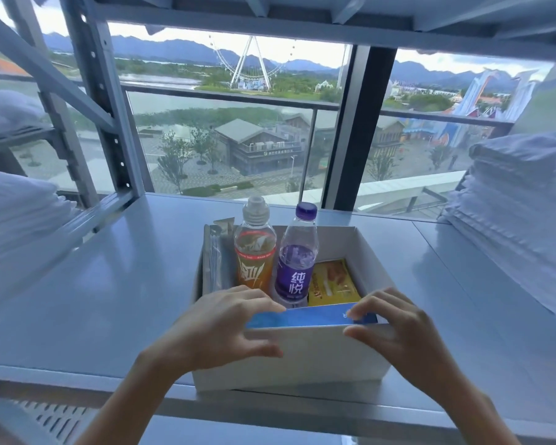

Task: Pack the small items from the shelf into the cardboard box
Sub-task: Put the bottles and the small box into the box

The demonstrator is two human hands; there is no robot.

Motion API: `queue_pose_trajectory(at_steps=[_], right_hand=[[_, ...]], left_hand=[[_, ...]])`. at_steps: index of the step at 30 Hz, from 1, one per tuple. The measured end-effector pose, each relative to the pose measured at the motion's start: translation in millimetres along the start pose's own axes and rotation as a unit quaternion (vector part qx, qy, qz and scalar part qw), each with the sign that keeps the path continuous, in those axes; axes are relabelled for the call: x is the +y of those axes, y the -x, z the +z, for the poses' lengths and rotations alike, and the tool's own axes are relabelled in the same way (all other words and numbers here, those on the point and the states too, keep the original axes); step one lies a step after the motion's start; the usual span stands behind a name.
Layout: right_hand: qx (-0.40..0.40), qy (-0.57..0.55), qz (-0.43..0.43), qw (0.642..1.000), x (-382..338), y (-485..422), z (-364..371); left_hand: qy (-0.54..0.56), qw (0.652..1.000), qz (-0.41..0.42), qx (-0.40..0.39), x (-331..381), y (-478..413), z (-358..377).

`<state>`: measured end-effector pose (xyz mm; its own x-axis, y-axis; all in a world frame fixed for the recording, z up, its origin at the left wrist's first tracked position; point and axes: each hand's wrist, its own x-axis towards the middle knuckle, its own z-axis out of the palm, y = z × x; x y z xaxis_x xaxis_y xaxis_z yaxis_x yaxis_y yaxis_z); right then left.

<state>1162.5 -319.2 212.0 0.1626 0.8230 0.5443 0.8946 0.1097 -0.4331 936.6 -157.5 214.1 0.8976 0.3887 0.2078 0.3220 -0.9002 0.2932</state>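
box (289,358) | orange bottle (255,252), purple bottle (297,258) upright inside | blue pack (305,317) at rim

I see only the top edge of the blue carton (312,317) (the cardboard box (302,358) wall covers the rest).

Metal shelving (109,284) before daylit window (238,139)

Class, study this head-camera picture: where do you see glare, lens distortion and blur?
Head view: daylight from the window glares off the grey shelf; the wide lens bends the shelf uprights at the edges; the left hand and right hand on the blue packet look slightly soft.
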Motion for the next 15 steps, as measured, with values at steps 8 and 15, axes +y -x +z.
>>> queue_pose_trajectory(at_steps=[8,15], right_hand=[[0.027,0.008,0.025,0.999,-26,4,16],[0.034,0.063,0.150,0.986,19,-32,-23]], left_hand=[[0.031,0.991,0.033,0.124,5,14,-7],[-0.003,0.952,-0.145,0.269,-18,12,-23]])
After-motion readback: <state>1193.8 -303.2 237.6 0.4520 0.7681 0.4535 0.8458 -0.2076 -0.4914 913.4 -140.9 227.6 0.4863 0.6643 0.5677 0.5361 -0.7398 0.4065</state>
